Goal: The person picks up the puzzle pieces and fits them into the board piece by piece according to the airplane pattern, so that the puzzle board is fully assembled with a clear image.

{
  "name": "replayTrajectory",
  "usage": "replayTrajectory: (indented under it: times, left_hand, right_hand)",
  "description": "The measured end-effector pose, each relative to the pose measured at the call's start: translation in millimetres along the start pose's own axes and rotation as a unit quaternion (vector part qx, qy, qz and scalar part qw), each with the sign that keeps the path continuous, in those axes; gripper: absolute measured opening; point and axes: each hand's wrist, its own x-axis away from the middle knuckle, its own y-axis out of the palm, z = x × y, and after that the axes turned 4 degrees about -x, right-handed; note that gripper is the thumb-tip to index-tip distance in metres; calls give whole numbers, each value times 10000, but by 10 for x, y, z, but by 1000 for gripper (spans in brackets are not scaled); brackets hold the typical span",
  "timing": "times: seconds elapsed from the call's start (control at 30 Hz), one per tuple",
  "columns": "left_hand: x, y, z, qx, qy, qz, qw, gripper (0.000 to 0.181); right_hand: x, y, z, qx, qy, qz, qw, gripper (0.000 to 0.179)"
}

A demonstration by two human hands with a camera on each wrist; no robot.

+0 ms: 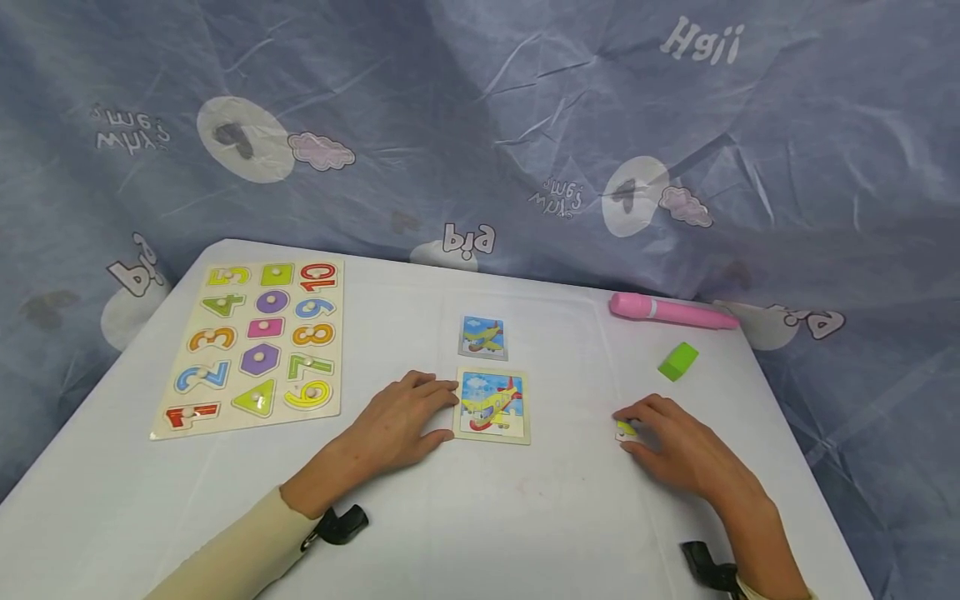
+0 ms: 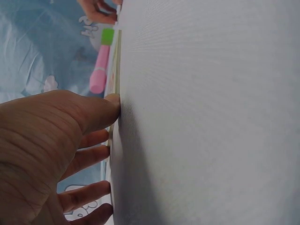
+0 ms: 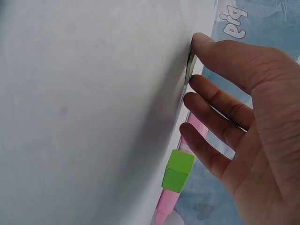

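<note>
A small square jigsaw puzzle (image 1: 492, 406) with a yellow and red airplane lies flat in its pale frame. At its lower right is a pale, unprinted patch. My left hand (image 1: 401, 421) rests on the table with loosely spread fingers, its index finger and thumb touching the frame's left edge. Off to the right, my right hand (image 1: 675, 446) pinches a small yellow and white puzzle piece (image 1: 625, 431) between thumb and index finger, low at the tabletop. In the right wrist view the piece (image 3: 190, 65) is seen edge-on, and the other fingers are spread apart.
Behind the puzzle lies a small airplane picture card (image 1: 483, 337). A number and shape peg board (image 1: 247, 350) covers the table's left side. At the back right are a green block (image 1: 678, 361) and a pink marker-shaped thing (image 1: 675, 312). A printed blue-grey cloth (image 1: 480, 125) hangs behind.
</note>
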Motion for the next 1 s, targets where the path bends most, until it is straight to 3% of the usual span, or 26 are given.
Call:
replayTrajectory:
  times: [0.17,0.47,1.0]
  left_hand:
    - [4,3,-8,21,1,18,10000,48]
    - [6,19,-20,14,8,18,10000,48]
    - [-2,12,-6,20,16,-10,10000,46]
  right_hand:
    - [-10,5,16,-54,-20,40,10000,38]
    - [-62,3,-6,-173,145,-234,9995,35]
    - [-258,69,-291,-105,-95,-243,9996,32]
